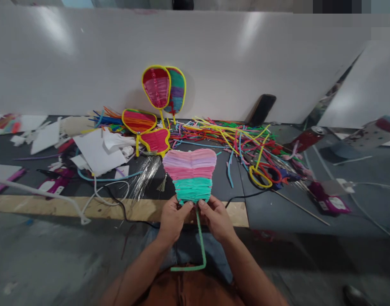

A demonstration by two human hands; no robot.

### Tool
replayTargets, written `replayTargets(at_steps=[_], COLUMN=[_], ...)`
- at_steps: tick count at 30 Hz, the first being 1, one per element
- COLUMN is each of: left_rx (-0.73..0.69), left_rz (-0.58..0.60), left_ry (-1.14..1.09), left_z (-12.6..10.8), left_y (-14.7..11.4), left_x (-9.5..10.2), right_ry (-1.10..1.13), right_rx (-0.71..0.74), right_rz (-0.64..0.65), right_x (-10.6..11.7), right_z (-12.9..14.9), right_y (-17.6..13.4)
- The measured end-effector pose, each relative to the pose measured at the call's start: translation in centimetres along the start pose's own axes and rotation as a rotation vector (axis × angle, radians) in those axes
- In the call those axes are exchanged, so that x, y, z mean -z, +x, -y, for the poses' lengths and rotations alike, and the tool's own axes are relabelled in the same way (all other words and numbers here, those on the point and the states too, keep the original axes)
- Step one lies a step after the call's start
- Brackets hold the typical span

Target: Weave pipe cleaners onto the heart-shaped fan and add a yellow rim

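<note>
Left hand (172, 219) and right hand (218, 219) pinch the near edge of a striped pipe-cleaner panel (192, 170), mid-scene over the bench (261, 214); bent green pipe cleaner (202, 243) runs nearward. Best pinch evenly both sides, keeping teal rows (193, 187) flat.

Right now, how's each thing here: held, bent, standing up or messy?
Striped panel: held at its lower edge
Left hand: gripping the striped panel
Right hand: gripping the striped panel
Green stem: bent into an L
Yellow-rimmed paddles: upright, overlapping
Black phone: propped against the white wall
Pipe cleaners: loose, heaped
White papers: loosely piled
</note>
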State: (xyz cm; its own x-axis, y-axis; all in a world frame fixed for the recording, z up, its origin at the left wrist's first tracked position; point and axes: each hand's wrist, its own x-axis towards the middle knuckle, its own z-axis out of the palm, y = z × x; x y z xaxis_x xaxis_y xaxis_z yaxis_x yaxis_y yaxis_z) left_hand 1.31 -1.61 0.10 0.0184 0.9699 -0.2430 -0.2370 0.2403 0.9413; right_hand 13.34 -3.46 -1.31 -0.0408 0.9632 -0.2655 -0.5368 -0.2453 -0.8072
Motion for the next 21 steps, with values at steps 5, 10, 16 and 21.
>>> replayTargets(at_steps=[5,10,16,21], left_rx=[0.031,0.072,0.074,0.062], left_rz=[0.036,0.084,0.046,0.006], left_ry=[-0.087,-0.173,-0.224,-0.231], left_z=[0.2,0.5,0.2,0.3], left_y=[0.1,0.2,0.1,0.2], left_x=[0.2,0.6,0.6,0.9], right_ry=[-0.012,-0.047,-0.109,-0.150], right_rx=[0.038,0.048,0.082,0.100], right_rz=[-0.013,-0.010,0.007,0.035], right_x=[0.1,0.1,-0.6,-1.4], right_z=[-0.1,-0.1,-0.1,0.0], right_y=[0.0,0.1,-0.2,-0.4])
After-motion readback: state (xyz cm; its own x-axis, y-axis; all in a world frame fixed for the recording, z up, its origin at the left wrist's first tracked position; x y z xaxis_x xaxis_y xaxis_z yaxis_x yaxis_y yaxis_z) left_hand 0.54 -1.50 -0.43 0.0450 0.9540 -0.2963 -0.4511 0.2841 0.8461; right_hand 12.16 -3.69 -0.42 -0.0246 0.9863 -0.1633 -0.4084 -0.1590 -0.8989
